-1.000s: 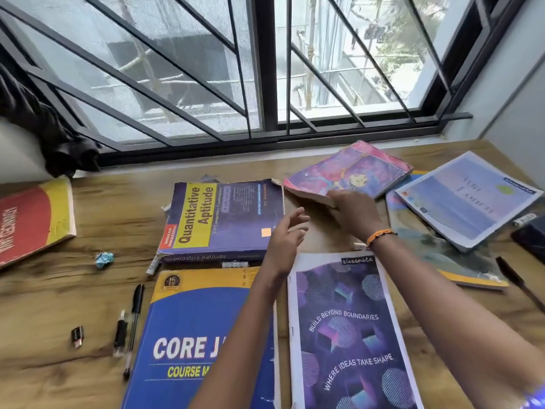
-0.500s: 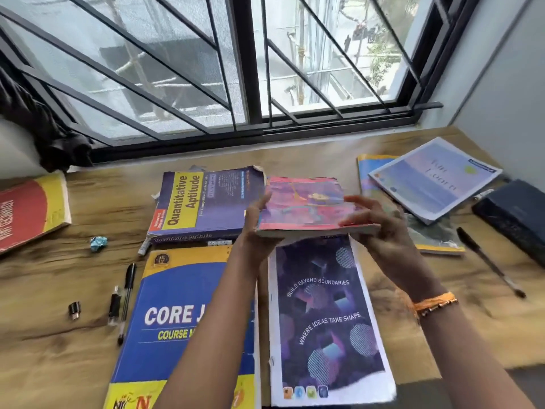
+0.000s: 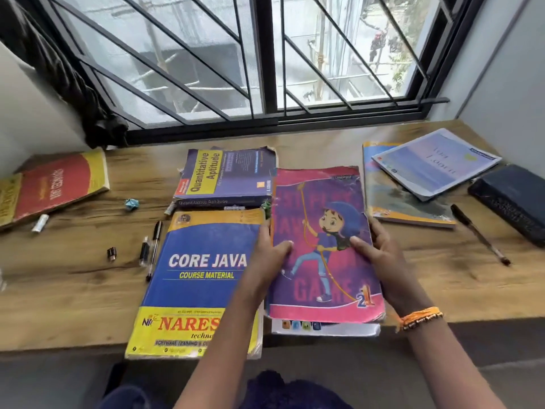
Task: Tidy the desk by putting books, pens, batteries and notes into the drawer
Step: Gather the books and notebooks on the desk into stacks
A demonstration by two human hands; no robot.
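Wooden desk under a barred window, strewn with books and pens.

The left hand and right hand grasp the pink book by its side edges; it seems to lie on a white-edged notebook beside the Core Java book.

- A long wooden desk with a brown grained top runs across the view, its far edge set against the wall under the window.
- Directly behind the desk stands a wide black-framed window with slanted black metal bars; pale daylight comes through its glass.
- At the desk's far left corner hangs a bunched dark curtain, beside a plain white wall.
- To the desk's right rises a pale grey wall.
- Below the desk's near edge lies grey floor.
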